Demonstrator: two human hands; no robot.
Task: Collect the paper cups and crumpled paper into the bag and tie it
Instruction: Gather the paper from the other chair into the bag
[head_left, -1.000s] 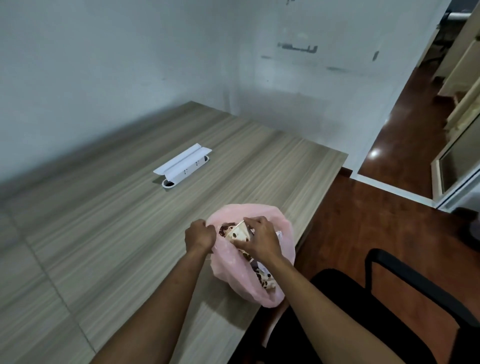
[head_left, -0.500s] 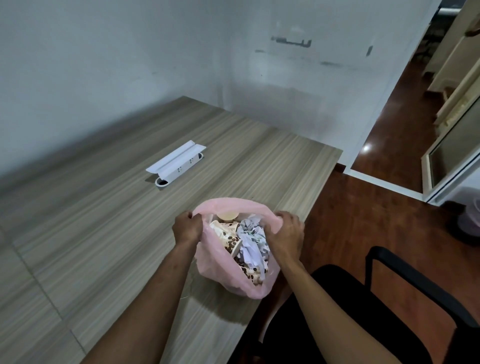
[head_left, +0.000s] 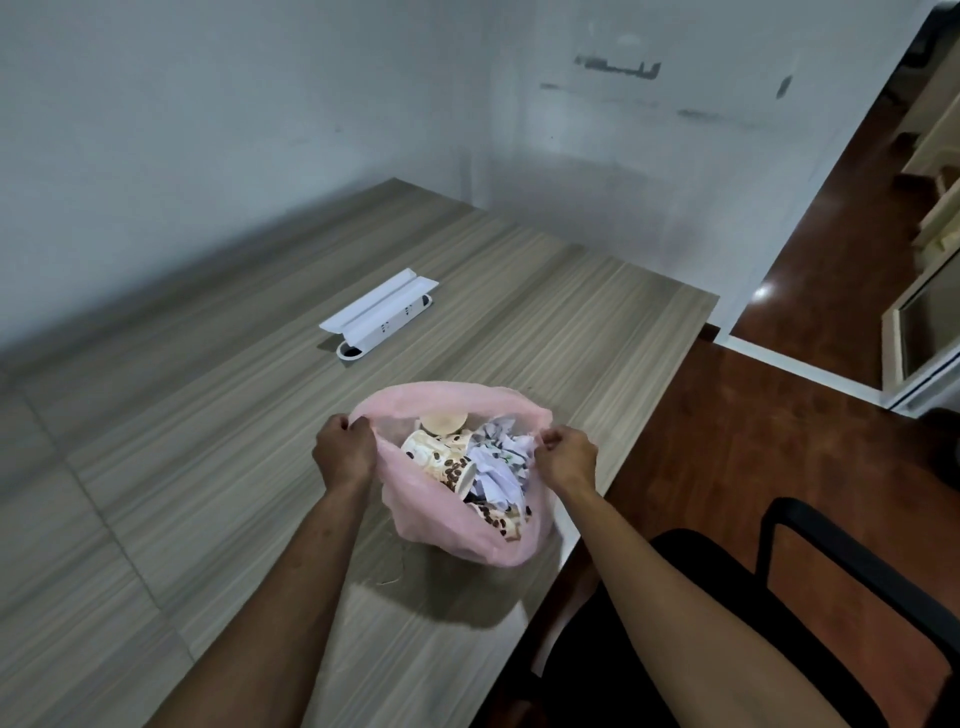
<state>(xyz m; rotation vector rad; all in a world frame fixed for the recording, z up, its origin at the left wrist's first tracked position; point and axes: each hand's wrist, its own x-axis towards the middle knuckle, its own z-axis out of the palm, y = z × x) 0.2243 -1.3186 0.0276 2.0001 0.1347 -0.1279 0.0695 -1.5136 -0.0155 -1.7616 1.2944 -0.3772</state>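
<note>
Now the thin pink plastic bag (head_left: 457, 530) is gripped at its rim by left hand (head_left: 343, 449) and right hand (head_left: 566, 457); printed paper cups (head_left: 441, 460) and crumpled white paper (head_left: 501, 462) are held inside.

One pink bag (head_left: 457, 540), two hands, one chair (head_left: 831, 597), one table (head_left: 208, 441).

desk (head_left: 218, 467): grey wood-grain, in wall corner | white socket box (head_left: 378, 318): lid up, mid-desk | black chair (head_left: 737, 613): R of desk, armrest visible | floor (head_left: 727, 447): red-brown wood | white walls (head_left: 208, 130): scuffed
</note>
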